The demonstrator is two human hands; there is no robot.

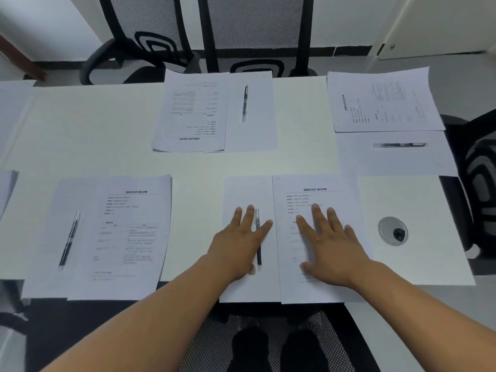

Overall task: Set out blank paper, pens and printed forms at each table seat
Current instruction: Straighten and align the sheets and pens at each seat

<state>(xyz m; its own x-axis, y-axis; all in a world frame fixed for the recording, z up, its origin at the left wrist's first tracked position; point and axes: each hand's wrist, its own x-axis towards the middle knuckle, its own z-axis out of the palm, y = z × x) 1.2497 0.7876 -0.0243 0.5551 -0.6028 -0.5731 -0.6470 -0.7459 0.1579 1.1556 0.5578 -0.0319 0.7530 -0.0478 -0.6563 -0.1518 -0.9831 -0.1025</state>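
Note:
My left hand (239,240) lies flat with spread fingers on a blank sheet (241,191) at the near seat, partly covering a black pen (258,248) that lies along the sheet. My right hand (328,242) rests flat on the printed form (322,191) beside it. To the left, another seat has a blank sheet with a pen (69,238) and a printed form (128,232). Across the table lie a form (190,111) and a pen (245,103) on blank paper. At the far right are a form (381,100) and a pen (399,145) on blank paper.
The white table (94,124) has a round cable grommet (392,231) at the near right. Black mesh chairs stand at the far side (257,33), the right (480,167) and below me (268,339). A paper stack (6,189) shows at the left edge.

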